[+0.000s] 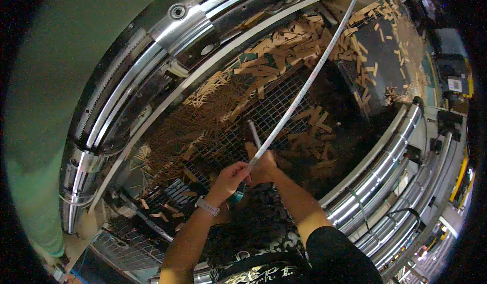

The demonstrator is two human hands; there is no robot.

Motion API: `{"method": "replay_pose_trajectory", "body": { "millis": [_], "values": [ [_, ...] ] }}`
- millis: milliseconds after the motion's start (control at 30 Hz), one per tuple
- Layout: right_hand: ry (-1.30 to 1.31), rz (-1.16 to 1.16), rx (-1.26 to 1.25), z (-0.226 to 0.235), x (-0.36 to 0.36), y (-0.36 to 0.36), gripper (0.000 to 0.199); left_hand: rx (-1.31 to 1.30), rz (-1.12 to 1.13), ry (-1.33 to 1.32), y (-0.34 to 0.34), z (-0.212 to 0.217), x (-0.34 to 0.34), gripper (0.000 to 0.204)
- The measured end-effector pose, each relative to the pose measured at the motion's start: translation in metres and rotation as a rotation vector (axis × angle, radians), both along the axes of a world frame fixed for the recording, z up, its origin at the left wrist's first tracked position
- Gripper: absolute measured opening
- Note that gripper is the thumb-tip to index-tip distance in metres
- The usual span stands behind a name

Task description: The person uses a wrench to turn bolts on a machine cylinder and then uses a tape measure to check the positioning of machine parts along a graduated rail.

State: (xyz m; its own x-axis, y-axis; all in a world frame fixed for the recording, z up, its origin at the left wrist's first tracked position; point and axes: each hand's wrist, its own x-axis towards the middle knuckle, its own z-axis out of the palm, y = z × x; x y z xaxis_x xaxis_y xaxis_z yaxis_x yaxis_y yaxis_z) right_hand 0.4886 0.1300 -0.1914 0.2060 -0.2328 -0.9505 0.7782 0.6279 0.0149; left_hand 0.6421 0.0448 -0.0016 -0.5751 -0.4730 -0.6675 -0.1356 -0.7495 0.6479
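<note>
A long, pale, narrow pole (299,99) slants from my hands up to the top right. My left hand (231,182), with a light band on its wrist, is closed at the pole's near end. Close beside it, my right hand (263,168) is closed around a short metal rod (254,133) that sticks out away from me. The pole crosses over the right hand, and its fingers are partly hidden, so I cannot tell whether it grips the pole too. Something teal (236,198) shows just under the left hand.
Below lies a dark metal grating (271,99) strewn with wood strips (284,43), heaped on the far side. A large machine with shiny rails (177,33) curves along the left and top. Polished cylinders (378,167) run along the right. Green sheeting (38,132) hangs at far left.
</note>
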Motion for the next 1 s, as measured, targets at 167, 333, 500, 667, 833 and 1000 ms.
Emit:
{"method": "replay_pose_trajectory", "body": {
  "millis": [167,333,500,667,833,1000],
  "values": [
    [0.98,0.687,-0.283,-0.089,-0.099,0.033,0.03,-0.094,-0.071,-0.07,-0.021,-0.004,-0.026,0.027],
    [0.921,0.497,-0.25,-0.042,-0.145,0.005,0.036,-0.143,-0.152,-0.144,-0.051,-0.013,-0.055,0.03],
    [1.042,0.696,-0.159,-0.015,-0.172,0.006,0.038,-0.147,-0.005,-0.154,-0.076,-0.007,-0.109,0.032],
    [0.896,0.41,-0.24,0.029,-0.17,0.01,0.036,-0.172,-0.039,-0.136,-0.076,-0.006,-0.136,0.036],
    [0.984,0.568,-0.199,0.036,-0.16,0.032,0.036,-0.241,-0.165,-0.171,-0.051,-0.005,-0.13,0.03],
    [0.941,0.517,-0.212,0.043,-0.129,0.065,0.037,-0.316,-0.187,-0.334,-0.001,-0.012,-0.079,0.034]
  ]
}}
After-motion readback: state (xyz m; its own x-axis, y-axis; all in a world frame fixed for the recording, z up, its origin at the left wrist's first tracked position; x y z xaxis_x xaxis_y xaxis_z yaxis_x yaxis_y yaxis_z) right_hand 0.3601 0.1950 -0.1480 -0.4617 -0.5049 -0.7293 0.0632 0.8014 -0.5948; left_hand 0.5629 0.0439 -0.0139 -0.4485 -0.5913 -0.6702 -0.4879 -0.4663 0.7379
